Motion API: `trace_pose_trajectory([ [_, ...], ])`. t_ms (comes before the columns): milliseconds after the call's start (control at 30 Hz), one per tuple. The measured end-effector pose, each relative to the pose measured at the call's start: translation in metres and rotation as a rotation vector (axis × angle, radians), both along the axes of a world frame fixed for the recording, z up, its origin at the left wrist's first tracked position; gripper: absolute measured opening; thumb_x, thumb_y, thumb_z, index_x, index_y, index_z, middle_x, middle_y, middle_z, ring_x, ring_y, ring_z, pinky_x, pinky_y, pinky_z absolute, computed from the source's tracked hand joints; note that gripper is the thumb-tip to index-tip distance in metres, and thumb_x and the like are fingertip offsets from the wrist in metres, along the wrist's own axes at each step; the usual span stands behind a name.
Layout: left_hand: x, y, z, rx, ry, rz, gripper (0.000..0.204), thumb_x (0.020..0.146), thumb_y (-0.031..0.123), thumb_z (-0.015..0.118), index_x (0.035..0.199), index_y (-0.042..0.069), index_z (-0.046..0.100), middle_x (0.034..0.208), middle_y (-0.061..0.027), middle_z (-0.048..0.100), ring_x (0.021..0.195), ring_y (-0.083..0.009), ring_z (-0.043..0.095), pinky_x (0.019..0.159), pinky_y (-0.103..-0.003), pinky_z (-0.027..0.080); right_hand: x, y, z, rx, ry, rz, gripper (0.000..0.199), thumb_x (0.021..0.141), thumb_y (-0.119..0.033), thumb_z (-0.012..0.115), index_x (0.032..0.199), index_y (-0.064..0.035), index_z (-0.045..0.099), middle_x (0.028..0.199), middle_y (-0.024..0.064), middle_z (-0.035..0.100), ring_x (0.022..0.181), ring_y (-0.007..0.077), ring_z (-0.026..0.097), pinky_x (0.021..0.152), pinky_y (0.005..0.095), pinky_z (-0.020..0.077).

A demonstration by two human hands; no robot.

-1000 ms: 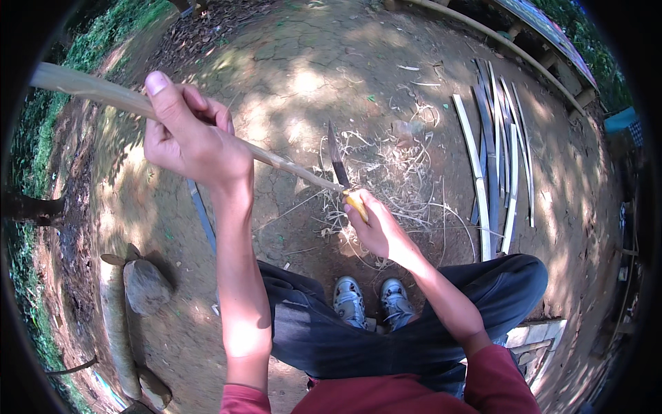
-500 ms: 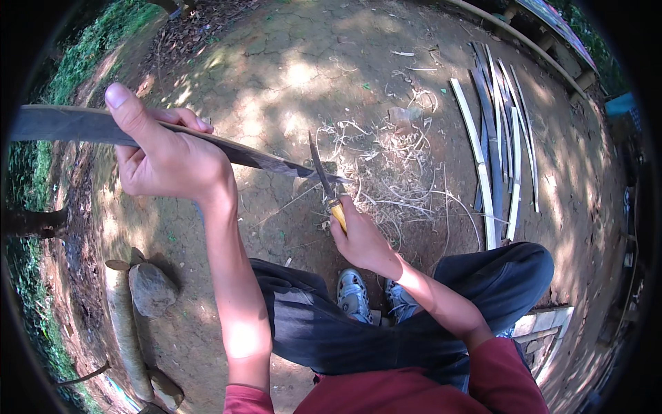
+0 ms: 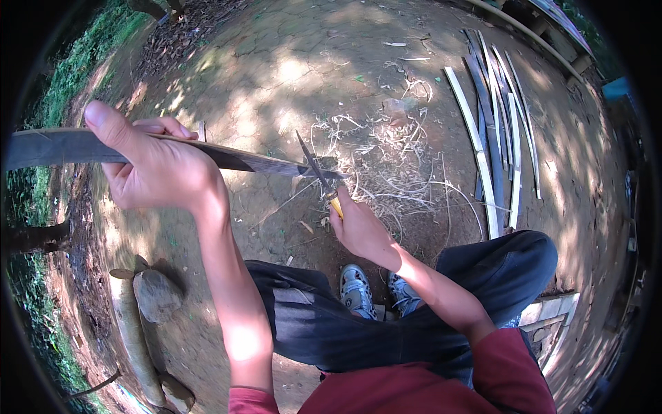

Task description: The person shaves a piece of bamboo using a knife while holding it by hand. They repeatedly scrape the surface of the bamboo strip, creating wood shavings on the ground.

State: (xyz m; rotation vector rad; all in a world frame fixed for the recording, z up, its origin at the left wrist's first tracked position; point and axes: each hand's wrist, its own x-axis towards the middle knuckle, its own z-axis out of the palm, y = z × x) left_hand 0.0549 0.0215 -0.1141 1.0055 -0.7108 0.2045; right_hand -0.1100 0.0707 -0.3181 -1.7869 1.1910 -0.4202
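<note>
Gripped in my left hand (image 3: pixel 158 162) is a long dark strip (image 3: pixel 55 147), which looks like split bamboo. It runs from the left rim across to the middle, narrowing at its right end. My right hand (image 3: pixel 362 228) is wrapped round the yellow handle of a knife (image 3: pixel 314 162). The dark, narrow blade points up and to the left, crossing the strip close to its right end. Whether the edge bites into the strip I cannot tell. Curled pale shavings (image 3: pixel 396 169) lie on the ground just beyond my right hand.
At the right, several long pale and dark strips (image 3: pixel 493 124) lie in a loose bundle. A log (image 3: pixel 131 331) and a stone (image 3: pixel 157 295) are on the ground at the left. My shoes (image 3: pixel 357 293) stand below the knife. A pale frame-like block (image 3: pixel 548 317) sits beside my right knee.
The strip's left part and my left hand have shifted slightly down and left. The knife blade has moved a little left and now crosses the strip. Both hands keep their hold.
</note>
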Motion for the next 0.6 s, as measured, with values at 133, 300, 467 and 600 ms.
trace_pose_trajectory([
  [133,-0.007,-0.001,0.004,-0.007,0.002,0.005,0.045,0.089,0.040,0.066,0.063,0.011,0.046,0.044,-0.0030,0.044,0.037,-0.0114,0.047,0.037,-0.023,0.039,-0.014,-0.012,-0.031,0.027,0.081,-0.064,0.027,0.090,-0.011,0.053,0.109,0.0051,0.044,0.075,0.0300,0.061,0.076,0.0491,0.060,0.065,0.0543,0.0465],
  [300,-0.011,-0.003,0.006,-0.022,-0.052,-0.061,0.045,0.090,0.037,0.066,0.060,0.009,0.048,0.043,-0.0040,0.045,0.035,-0.0119,0.047,0.036,-0.023,0.036,-0.009,-0.007,0.042,-0.089,-0.098,-0.028,0.026,0.093,-0.015,0.051,0.107,0.0039,0.042,0.069,0.0298,0.059,0.070,0.0492,0.059,0.062,0.0549,0.0439],
  [467,-0.012,-0.005,0.003,-0.011,-0.146,-0.148,0.051,0.093,0.040,0.062,0.055,0.011,0.045,0.040,-0.0059,0.046,0.034,-0.0123,0.048,0.036,-0.023,0.035,-0.020,-0.008,0.063,-0.018,-0.225,-0.083,0.024,0.098,-0.019,0.047,0.104,0.0038,0.040,0.062,0.0277,0.056,0.063,0.0497,0.057,0.058,0.0557,0.0415],
  [600,-0.016,-0.003,0.004,0.008,-0.241,-0.147,0.055,0.095,0.045,0.056,0.053,0.012,0.043,0.039,-0.0075,0.047,0.033,-0.0117,0.046,0.036,-0.021,0.033,-0.025,-0.009,0.081,-0.039,-0.190,-0.036,0.024,0.098,-0.018,0.045,0.105,0.0041,0.040,0.059,0.0260,0.056,0.061,0.0481,0.057,0.057,0.0545,0.0427],
])
